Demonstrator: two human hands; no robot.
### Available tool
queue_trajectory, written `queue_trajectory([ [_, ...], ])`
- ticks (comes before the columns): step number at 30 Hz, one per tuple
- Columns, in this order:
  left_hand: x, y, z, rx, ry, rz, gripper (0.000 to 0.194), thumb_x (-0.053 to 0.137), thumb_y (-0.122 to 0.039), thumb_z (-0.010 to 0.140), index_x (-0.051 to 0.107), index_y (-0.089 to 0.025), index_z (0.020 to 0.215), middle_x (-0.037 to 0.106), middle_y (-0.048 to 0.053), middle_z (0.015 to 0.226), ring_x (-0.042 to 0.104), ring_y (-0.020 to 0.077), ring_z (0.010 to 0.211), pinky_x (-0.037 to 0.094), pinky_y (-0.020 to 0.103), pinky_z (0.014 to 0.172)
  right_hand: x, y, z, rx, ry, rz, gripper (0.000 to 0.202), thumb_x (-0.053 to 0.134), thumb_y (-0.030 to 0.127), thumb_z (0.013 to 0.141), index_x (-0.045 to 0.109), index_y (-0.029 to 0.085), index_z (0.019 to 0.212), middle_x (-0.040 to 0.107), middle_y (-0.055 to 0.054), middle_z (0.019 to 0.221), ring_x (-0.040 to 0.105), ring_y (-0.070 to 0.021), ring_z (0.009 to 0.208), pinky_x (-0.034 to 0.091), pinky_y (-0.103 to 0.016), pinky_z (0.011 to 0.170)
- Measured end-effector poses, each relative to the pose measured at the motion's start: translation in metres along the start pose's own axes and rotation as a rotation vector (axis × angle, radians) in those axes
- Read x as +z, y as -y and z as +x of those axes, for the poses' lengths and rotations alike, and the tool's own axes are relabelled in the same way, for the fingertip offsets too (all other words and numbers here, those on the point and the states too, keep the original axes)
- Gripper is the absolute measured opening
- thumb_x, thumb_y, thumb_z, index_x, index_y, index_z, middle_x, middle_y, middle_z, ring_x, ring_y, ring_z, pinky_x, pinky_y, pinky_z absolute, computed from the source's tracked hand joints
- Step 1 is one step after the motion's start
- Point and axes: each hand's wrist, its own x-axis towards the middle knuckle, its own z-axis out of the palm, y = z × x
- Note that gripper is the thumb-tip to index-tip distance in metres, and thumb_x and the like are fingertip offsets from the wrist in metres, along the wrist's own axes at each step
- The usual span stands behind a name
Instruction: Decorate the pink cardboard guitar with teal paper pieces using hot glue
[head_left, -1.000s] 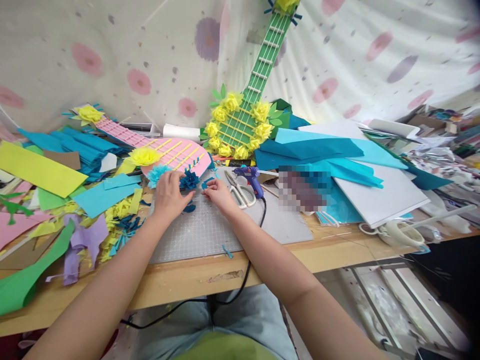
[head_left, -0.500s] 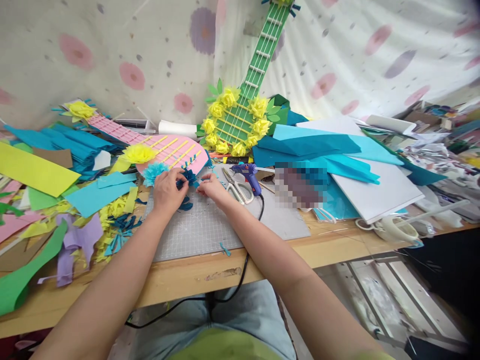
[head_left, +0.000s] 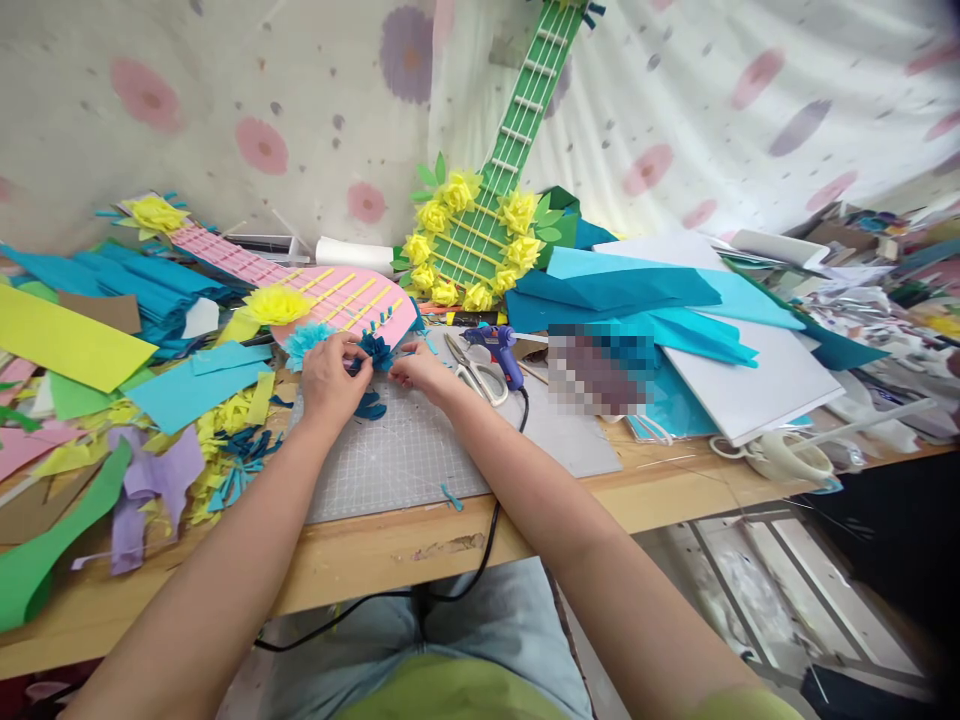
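A dark blue paper flower [head_left: 378, 349] sits at the lower edge of a pink paper guitar [head_left: 352, 292]. My left hand [head_left: 334, 378] is at the flower's left side, thumb and fingers pinched on its petals. On the other side, my right hand [head_left: 420, 372] has its fingers pinched together close to the flower's lower right; whether they hold a petal is hidden. A light blue paper flower [head_left: 306, 343] and a yellow one [head_left: 277, 306] decorate the guitar just left of my hands. Dark blue petals [head_left: 370, 406] lie below the flower on the grey cutting mat [head_left: 405, 450].
White-handled scissors [head_left: 480, 376] and a blue glue gun [head_left: 501, 352] with a black cord lie right of my hands. A green paper guitar [head_left: 480, 240] leans behind. Paper scraps [head_left: 202, 385] cover the left; blue paper sheets [head_left: 622, 290] are stacked right.
My right hand has shifted very slightly left toward the dark blue flower, and more of the flower shows between my hands. My left hand stays at the petals.
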Motion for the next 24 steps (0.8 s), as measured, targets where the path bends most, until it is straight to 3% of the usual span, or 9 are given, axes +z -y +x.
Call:
queue_trajectory([
  [11, -0.0009, 0.0000, -0.0006, -0.015, 0.000, -0.045, 0.025, 0.060, -0.020, 0.072, 0.051, -0.022, 0.095, 0.067, 0.006, 0.088, 0.059, 0.0260, 0.096, 0.037, 0.042, 0.090, 0.0014, 0.0087, -0.0027, 0.005, 0.010, -0.033, 0.066, 0.057, 0.001, 0.059, 0.036, 0.010, 0.120, 0.052, 0.007, 0.046, 0.041, -0.0096, 0.039, 0.030, -0.021, 0.041],
  [19, -0.0014, -0.0008, -0.0003, -0.020, -0.013, -0.030, 0.025, 0.061, -0.021, 0.072, 0.051, -0.022, 0.095, 0.068, 0.005, 0.085, 0.060, 0.0257, 0.095, 0.038, 0.042, 0.090, 0.0011, 0.0095, -0.0014, -0.004, 0.039, -0.061, 0.050, 0.058, 0.002, 0.059, 0.044, 0.012, 0.106, 0.053, 0.006, 0.045, 0.044, -0.0097, 0.040, 0.030, -0.021, 0.042],
  [24, -0.0012, 0.0000, -0.0007, -0.023, -0.017, -0.057, 0.026, 0.062, -0.020, 0.071, 0.051, -0.023, 0.095, 0.068, 0.005, 0.084, 0.060, 0.0260, 0.095, 0.037, 0.042, 0.091, 0.0023, 0.0087, 0.0003, -0.005, 0.024, -0.089, 0.052, 0.061, 0.003, 0.058, 0.043, 0.013, 0.107, 0.054, 0.006, 0.046, 0.046, -0.0099, 0.043, 0.032, -0.020, 0.042],
])
